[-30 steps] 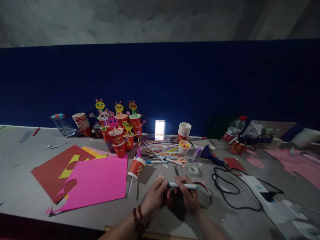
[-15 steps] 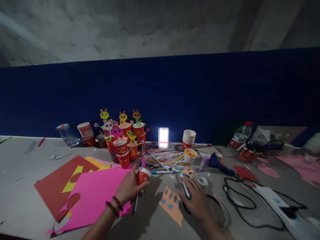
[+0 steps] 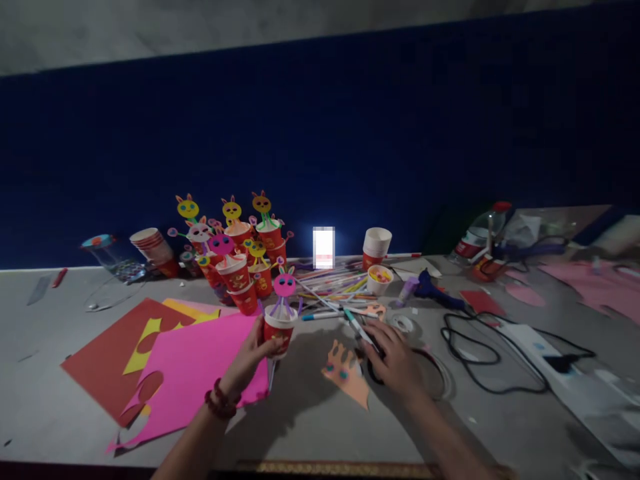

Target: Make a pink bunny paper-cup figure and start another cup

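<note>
My left hand (image 3: 257, 350) is wrapped round the side of a red paper cup (image 3: 281, 330). The cup is upright, and a pink paper bunny head (image 3: 285, 283) on purple pipe-cleaner stalks rises from it. Farther right, my right hand (image 3: 389, 352) has its fingers closed on a white marker (image 3: 359, 327) with a teal end pointing away from me. An orange paper offcut (image 3: 345, 377) lies between the hands. Beyond my left hand stand several red cups (image 3: 233, 273) bearing similar animal figures.
Pink paper sheets (image 3: 210, 373) lie at left over red paper (image 3: 110, 360). Pipe cleaners (image 3: 330, 287) spread across the middle, near a small tub (image 3: 380, 280). A blue glue gun (image 3: 435, 293), a roll of tape (image 3: 401, 325), black cable (image 3: 470, 380) and power strip (image 3: 540, 347) are at right.
My left hand has turned the cup more upright, so its pink bunny head now faces me. My right hand has closed on the marker and tipped it slightly. The view has tilted downward.
</note>
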Motion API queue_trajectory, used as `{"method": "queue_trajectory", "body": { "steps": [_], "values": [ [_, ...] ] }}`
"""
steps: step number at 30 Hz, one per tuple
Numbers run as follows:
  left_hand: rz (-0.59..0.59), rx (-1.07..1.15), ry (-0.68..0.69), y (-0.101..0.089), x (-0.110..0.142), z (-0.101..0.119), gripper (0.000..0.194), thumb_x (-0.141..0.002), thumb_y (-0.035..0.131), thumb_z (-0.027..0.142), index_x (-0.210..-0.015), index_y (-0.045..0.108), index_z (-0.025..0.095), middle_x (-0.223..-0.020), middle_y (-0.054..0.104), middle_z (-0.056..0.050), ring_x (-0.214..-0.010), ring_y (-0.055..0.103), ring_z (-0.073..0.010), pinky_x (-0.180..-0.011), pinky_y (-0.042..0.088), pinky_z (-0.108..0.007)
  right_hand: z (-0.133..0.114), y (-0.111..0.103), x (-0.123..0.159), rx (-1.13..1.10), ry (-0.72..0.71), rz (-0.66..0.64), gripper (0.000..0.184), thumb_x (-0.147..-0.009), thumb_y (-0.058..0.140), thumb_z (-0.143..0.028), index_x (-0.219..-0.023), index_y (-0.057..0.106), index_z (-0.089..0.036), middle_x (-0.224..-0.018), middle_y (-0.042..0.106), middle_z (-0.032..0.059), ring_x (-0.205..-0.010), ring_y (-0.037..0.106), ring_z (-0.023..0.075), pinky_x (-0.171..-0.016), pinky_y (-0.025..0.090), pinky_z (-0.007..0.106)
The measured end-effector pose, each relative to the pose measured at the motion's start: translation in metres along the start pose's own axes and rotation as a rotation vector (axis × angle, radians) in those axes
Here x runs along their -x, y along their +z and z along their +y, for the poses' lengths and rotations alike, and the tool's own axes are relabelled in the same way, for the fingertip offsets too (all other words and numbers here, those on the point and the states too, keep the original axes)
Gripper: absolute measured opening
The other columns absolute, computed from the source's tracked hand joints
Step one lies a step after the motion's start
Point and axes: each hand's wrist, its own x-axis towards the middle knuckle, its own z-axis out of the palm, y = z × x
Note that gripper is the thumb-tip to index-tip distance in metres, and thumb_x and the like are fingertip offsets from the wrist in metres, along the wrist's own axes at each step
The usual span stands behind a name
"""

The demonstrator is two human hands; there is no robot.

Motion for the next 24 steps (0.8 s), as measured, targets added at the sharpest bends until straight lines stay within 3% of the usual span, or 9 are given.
{"method": "queue_trajectory", "body": {
  "steps": [2,5,10,14,16,19,21,24],
  "values": [
    [-0.02,0.007,-0.05,0.004,-0.002,0.0,0.058,-0.082,0.067,0.036,-0.132,0.046,0.018,-0.132,0.061,-0.014,-0.118,0.059,-0.0278,-0.096,0.049,-0.037,-0.004,-0.006,-0.002,-0.007,0.004,-0.004,0.024,-0.092,0.056,-0.03,-0.112,0.067,-0.024,-0.116,0.069,0.011,-0.11,0.061,0.0313,-0.095,0.049,0.053],
    [-0.026,-0.189,-0.122,0.004,-0.003,-0.003,0.06,-0.084,0.064,0.046,-0.133,0.044,0.018,-0.121,0.067,-0.012,-0.107,0.065,-0.028,-0.086,0.054,-0.038,-0.012,-0.019,-0.005,-0.012,-0.018,-0.075,0.023,-0.094,0.053,-0.026,-0.112,0.066,-0.024,-0.115,0.069,0.0105,-0.111,0.061,0.0295,-0.096,0.049,0.05],
    [0.084,-0.576,-0.061,-0.007,-0.001,-0.011,0.073,-0.083,0.061,0.052,-0.142,0.034,0.018,-0.117,0.068,-0.014,-0.105,0.067,-0.0307,-0.082,0.056,-0.042,-0.034,-0.039,-0.007,-0.047,-0.058,-0.366,0.019,-0.091,0.057,-0.022,-0.108,0.065,-0.023,-0.108,0.069,0.0081,-0.105,0.061,0.0259,-0.09,0.05,0.041],
    [0.134,-0.748,-0.01,-0.014,-0.002,-0.016,0.073,-0.088,0.055,0.052,-0.147,0.026,0.019,-0.124,0.064,-0.016,-0.1,0.069,-0.0285,-0.079,0.057,-0.041,-0.057,-0.035,-0.003,-0.053,-0.042,-0.517,0.022,-0.085,0.059,-0.015,-0.105,0.063,-0.022,-0.108,0.066,0.0067,-0.104,0.057,0.0248,-0.092,0.046,0.04],
    [0.204,-0.908,0.073,-0.016,-0.001,-0.017,0.076,-0.088,0.055,0.053,-0.148,0.025,0.018,-0.131,0.058,-0.02,-0.103,0.067,-0.0313,-0.079,0.057,-0.045,-0.065,-0.03,-0.001,-0.027,-0.028,-0.556,0.023,-0.084,0.058,-0.015,-0.105,0.063,-0.022,-0.108,0.065,0.0071,-0.105,0.056,0.0256,-0.094,0.044,0.041],
    [0.348,-1.145,0.339,-0.014,0.004,-0.013,0.078,-0.086,0.06,0.052,-0.146,0.031,0.011,-0.138,0.05,-0.025,-0.125,0.051,-0.0388,-0.097,0.048,-0.056,-0.07,-0.024,-0.001,0.007,-0.015,-0.61,0.024,-0.083,0.057,-0.014,-0.106,0.062,-0.021,-0.109,0.063,0.0075,-0.106,0.054,0.0256,-0.095,0.042,0.04],
    [0.408,-1.209,0.511,-0.007,0.013,-0.008,0.07,-0.086,0.063,0.045,-0.142,0.038,0.011,-0.136,0.051,-0.023,-0.13,0.045,-0.0384,-0.104,0.042,-0.057,-0.071,-0.021,-0.003,0.024,-0.013,-0.631,0.022,-0.083,0.057,-0.014,-0.103,0.061,-0.02,-0.108,0.063,0.007,-0.105,0.054,0.0251,-0.093,0.042,0.039],
    [0.318,-1.149,0.624,0.014,0.032,-0.001,0.048,-0.087,0.063,0.029,-0.132,0.049,0.018,-0.13,0.053,-0.017,-0.124,0.05,-0.0322,-0.101,0.046,-0.05,-0.071,-0.018,-0.005,0.047,-0.018,-0.638,0.018,-0.082,0.056,-0.013,-0.097,0.06,-0.02,-0.104,0.063,0.0062,-0.101,0.054,0.0241,-0.09,0.042,0.037]
  ]
}}
